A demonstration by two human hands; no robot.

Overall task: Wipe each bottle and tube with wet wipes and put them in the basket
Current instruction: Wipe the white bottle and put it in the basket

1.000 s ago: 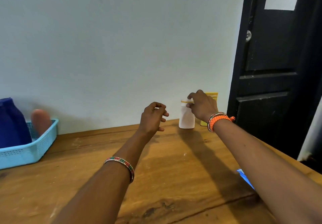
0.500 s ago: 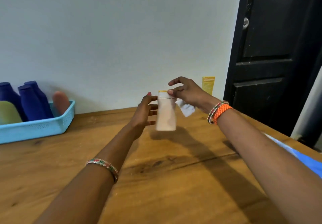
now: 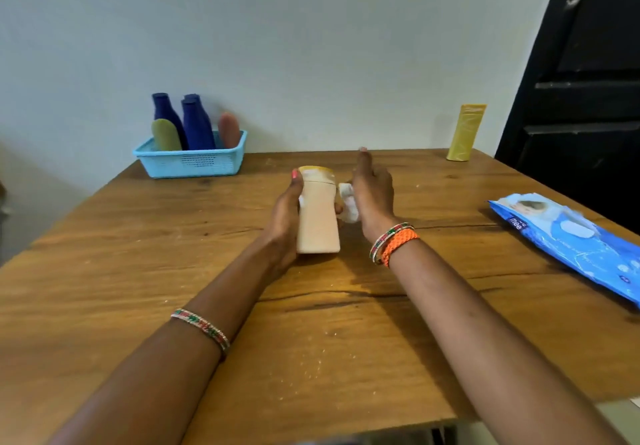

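Wiping of one bottle [image 3: 318, 216] is judged to be the step in hand: the bottle is gripped upright above the table [image 3: 138, 271] by the left hand [image 3: 285, 217], while a crumpled wipe [image 3: 348, 202] is pressed to its right side by the right hand [image 3: 372, 195], whose fingers are extended. Four containers are already stood in the basket [image 3: 192, 162] at the far left, and a yellow tube [image 3: 465, 133] is left standing at the far right, well apart. Next, the wipe must be drawn around the bottle's whole surface before the bottle is carried to the basket.
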